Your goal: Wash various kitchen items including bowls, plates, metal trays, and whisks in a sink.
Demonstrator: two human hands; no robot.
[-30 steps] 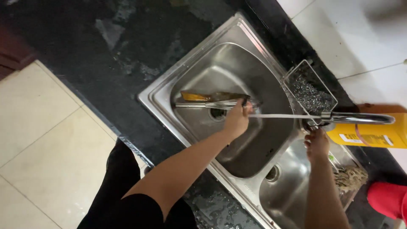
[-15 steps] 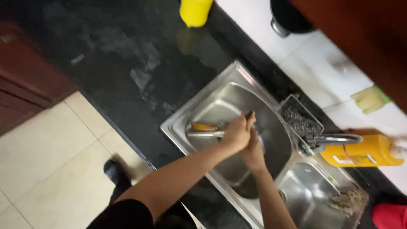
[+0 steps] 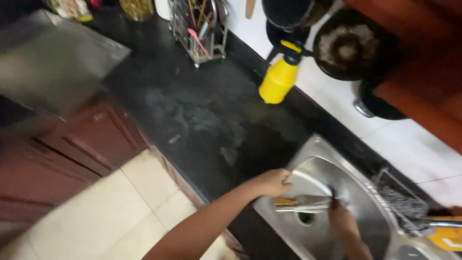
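— What have your hands got, looking down from the head camera?

— My left hand (image 3: 272, 182) is closed on the end of a bundle of long utensils (image 3: 302, 202), a yellowish handle and some metal pieces, held flat across the left basin of the steel sink (image 3: 313, 149), just above the drain (image 3: 305, 217). I judge I keep them level there so that any drip falls into the basin and not on the black counter (image 3: 202, 120).

— And the right?

— My right hand (image 3: 342, 222) is at the other end of the bundle, thumb up against it. The fingers are blurred, so I cannot tell whether they clasp it or only steady it.

— What stands about?

— A wire basket (image 3: 402, 200) hangs at the sink's far rim, the tap (image 3: 440, 223) beside it. A yellow spray bottle (image 3: 280, 77) stands upright at the back of the counter, a wire cutlery rack (image 3: 199, 29) farther along, dark pans (image 3: 353, 45) against the white tiled wall.

— What differs from half a second ago?

— My head has swung away from the sink: it sat mid-frame then and is now low at the right, while the rack, pans and cabinet doors (image 3: 91, 139) have come into sight. My hands lay close together over the utensils; now they are apart, one at each end.
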